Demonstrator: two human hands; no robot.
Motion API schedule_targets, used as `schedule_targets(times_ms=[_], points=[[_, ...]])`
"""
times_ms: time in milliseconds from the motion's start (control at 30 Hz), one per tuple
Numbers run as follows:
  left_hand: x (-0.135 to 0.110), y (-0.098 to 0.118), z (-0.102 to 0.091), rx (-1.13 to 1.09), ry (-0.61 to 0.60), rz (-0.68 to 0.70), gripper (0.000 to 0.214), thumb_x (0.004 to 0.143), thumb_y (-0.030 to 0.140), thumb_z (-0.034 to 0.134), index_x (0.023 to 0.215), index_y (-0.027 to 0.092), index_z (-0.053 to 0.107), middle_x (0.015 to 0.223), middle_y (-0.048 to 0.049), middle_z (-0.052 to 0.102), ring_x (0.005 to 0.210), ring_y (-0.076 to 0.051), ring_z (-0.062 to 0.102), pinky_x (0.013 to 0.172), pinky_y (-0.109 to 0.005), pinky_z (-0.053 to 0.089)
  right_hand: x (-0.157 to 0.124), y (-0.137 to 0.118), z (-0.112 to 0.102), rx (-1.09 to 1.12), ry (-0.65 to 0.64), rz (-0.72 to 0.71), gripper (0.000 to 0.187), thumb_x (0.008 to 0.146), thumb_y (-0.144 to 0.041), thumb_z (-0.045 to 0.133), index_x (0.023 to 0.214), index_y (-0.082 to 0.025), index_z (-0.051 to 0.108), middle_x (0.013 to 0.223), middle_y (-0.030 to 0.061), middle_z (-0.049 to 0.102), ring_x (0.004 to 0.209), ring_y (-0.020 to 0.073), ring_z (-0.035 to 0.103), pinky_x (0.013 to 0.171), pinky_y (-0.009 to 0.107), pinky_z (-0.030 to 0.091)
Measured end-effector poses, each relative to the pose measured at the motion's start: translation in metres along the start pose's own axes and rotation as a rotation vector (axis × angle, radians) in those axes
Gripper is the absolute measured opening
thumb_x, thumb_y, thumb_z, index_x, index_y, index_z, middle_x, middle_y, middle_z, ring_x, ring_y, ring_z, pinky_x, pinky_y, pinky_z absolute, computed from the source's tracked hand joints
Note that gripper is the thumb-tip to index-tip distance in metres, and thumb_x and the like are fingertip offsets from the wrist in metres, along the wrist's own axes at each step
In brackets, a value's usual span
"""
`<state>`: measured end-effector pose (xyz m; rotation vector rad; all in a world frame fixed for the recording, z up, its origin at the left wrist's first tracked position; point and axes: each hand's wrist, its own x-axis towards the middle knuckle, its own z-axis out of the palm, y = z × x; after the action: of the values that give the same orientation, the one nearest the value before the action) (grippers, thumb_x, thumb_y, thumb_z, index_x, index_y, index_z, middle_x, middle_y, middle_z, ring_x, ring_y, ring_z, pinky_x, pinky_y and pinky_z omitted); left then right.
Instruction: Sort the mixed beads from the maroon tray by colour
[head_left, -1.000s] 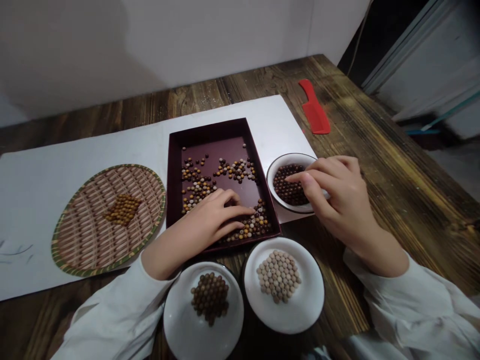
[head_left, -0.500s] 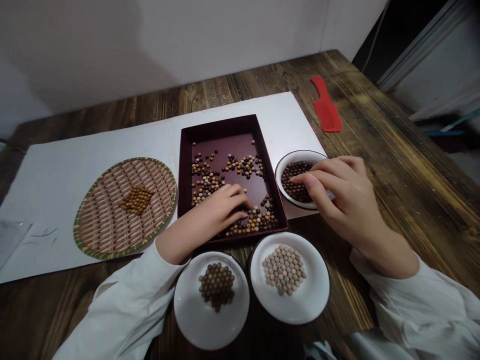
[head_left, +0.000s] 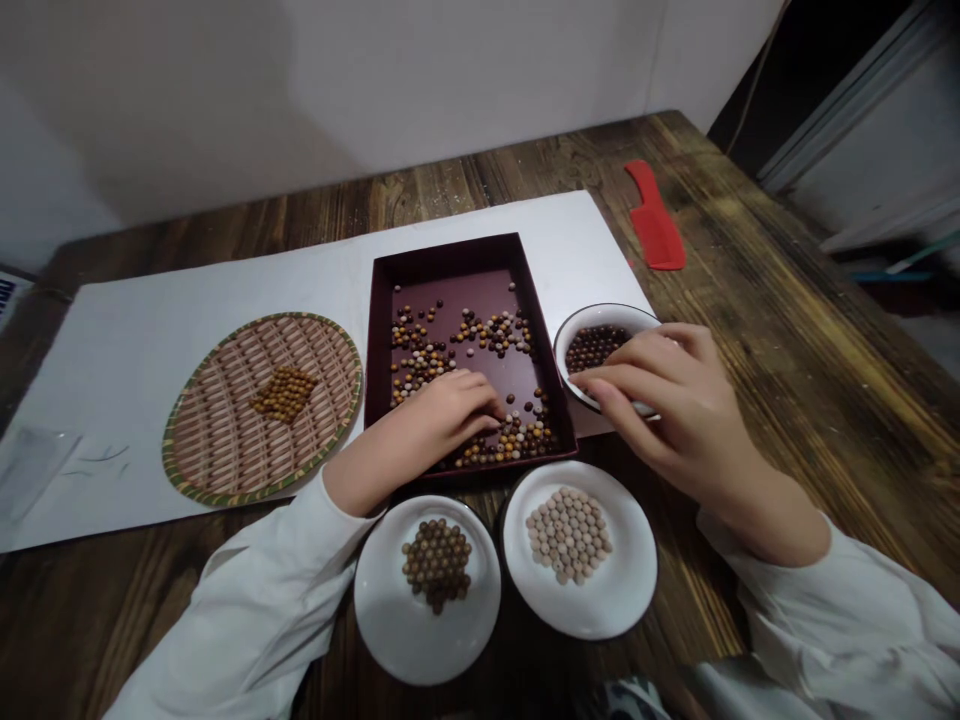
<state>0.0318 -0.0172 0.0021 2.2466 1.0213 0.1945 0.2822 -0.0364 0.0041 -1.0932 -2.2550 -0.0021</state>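
Head view looked down on a dark maroon tray [head_left: 450, 250] on a white paper sheet [head_left: 127, 340] on the wooden tabletop [head_left: 825, 400]. The left hand [head_left: 442, 420] lay inside the tray, its fingers [head_left: 480, 405] together and lightly curled, with their tips touching the mixed beads [head_left: 510, 440] scattered across the near right corner. Whether that grip held any bead could not be told. The right hand [head_left: 660, 400] sat just right of the tray, its fingers together and curved across the near side of a small white bowl [head_left: 592, 312] of dark beads [head_left: 596, 348]; whether it was clamped on the bowl or a bead was hidden. Compared with the frame half a second earlier, the right fingers had shifted from above the beads toward the bowl's near rim, leaving more beads showing. Two white plates [head_left: 592, 600] sat nearer the person, one holding pale beads [head_left: 568, 535], the other [head_left: 427, 650] brown beads [head_left: 436, 565]. Far left, a round woven tray [head_left: 262, 318] carried golden beads [head_left: 283, 393]; a red comb [head_left: 656, 228] lay far right.
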Motion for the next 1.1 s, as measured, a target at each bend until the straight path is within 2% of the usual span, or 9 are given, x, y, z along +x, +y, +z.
schedule_targets(times_ms=[133,233,333,500,600,733,867,1100], points=[[-0.002,0.002,-0.004,-0.172,0.036,0.053,0.015,0.096,0.024,0.053,0.097,0.018,0.066,0.100,-0.0032,0.069,0.098,-0.016,0.062,0.092,-0.030,0.047,-0.001,-0.013,0.005,0.038,-0.015,-0.182,0.010,0.092,-0.021,0.059,0.093,-0.020,0.069,0.077,0.0002,0.068,0.074,0.0143,0.058,0.086,0.039,0.041],[-0.004,0.001,-0.008,-0.313,0.040,0.094,0.012,0.093,0.025,0.059,0.093,0.019,0.069,0.096,-0.0020,0.070,0.094,-0.015,0.064,0.089,-0.028,0.048,-0.004,-0.026,0.010,0.050,0.001,-0.251,0.010,0.091,-0.021,0.062,0.098,-0.019,0.068,0.077,-0.0005,0.067,0.072,0.0133,0.057,0.087,0.038,0.041],[-0.006,0.001,-0.013,-0.409,0.021,0.122,0.009,0.089,0.023,0.064,0.088,0.019,0.072,0.091,-0.0015,0.069,0.087,-0.013,0.064,0.083,-0.025,0.049,-0.010,-0.040,0.014,0.071,0.023,-0.259,0.013,0.089,-0.018,0.063,0.102,-0.019,0.068,0.080,-0.0019,0.069,0.073,0.0116,0.057,0.089,0.037,0.041],[-0.010,0.010,-0.016,-0.503,-0.071,0.140,0.009,0.087,0.022,0.066,0.087,0.021,0.075,0.089,-0.0017,0.069,0.081,-0.012,0.064,0.077,-0.023,0.049,-0.015,-0.053,0.013,0.148,0.048,-0.240,0.018,0.095,-0.015,0.053,0.102,-0.019,0.068,0.080,-0.0019,0.069,0.072,0.0110,0.057,0.090,0.036,0.040],[-0.011,0.017,-0.015,-0.543,-0.115,0.143,0.009,0.087,0.021,0.067,0.083,0.020,0.074,0.087,-0.0015,0.068,0.080,-0.012,0.064,0.077,-0.023,0.049,-0.015,-0.053,0.010,0.182,0.079,-0.233,0.018,0.096,-0.016,0.050,0.101,-0.020,0.067,0.081,-0.0013,0.070,0.074,0.0109,0.058,0.090,0.035,0.041],[-0.012,0.021,-0.015,-0.572,-0.129,0.144,0.007,0.085,0.019,0.069,0.083,0.021,0.076,0.085,-0.0007,0.066,0.078,-0.010,0.062,0.075,-0.021,0.049,-0.016,-0.049,0.011,0.206,0.128,-0.240,0.012,0.092,-0.015,0.055,0.098,-0.020,0.065,0.083,-0.0001,0.070,0.074,0.0118,0.058,0.089,0.037,0.042],[-0.010,0.019,-0.015,-0.562,-0.147,0.137,0.010,0.087,0.019,0.067,0.088,0.022,0.077,0.084,-0.0004,0.065,0.078,-0.010,0.061,0.075,-0.020,0.048,-0.017,-0.048,0.014,0.200,0.187,-0.256,0.015,0.094,-0.016,0.051,0.097,-0.019,0.065,0.080,-0.0001,0.069,0.074,0.0127,0.057,0.088,0.036,0.041],[-0.009,0.012,-0.012,-0.599,-0.170,0.142,0.013,0.088,0.022,0.067,0.095,0.020,0.077,0.089,-0.0010,0.066,0.079,-0.009,0.060,0.076,-0.018,0.047,-0.015,-0.045,0.016,0.183,0.194,-0.283,0.019,0.097,-0.017,0.047,0.098,-0.018,0.066,0.080,0.0007,0.068,0.075,0.0133,0.057,0.083,0.035,0.043]])
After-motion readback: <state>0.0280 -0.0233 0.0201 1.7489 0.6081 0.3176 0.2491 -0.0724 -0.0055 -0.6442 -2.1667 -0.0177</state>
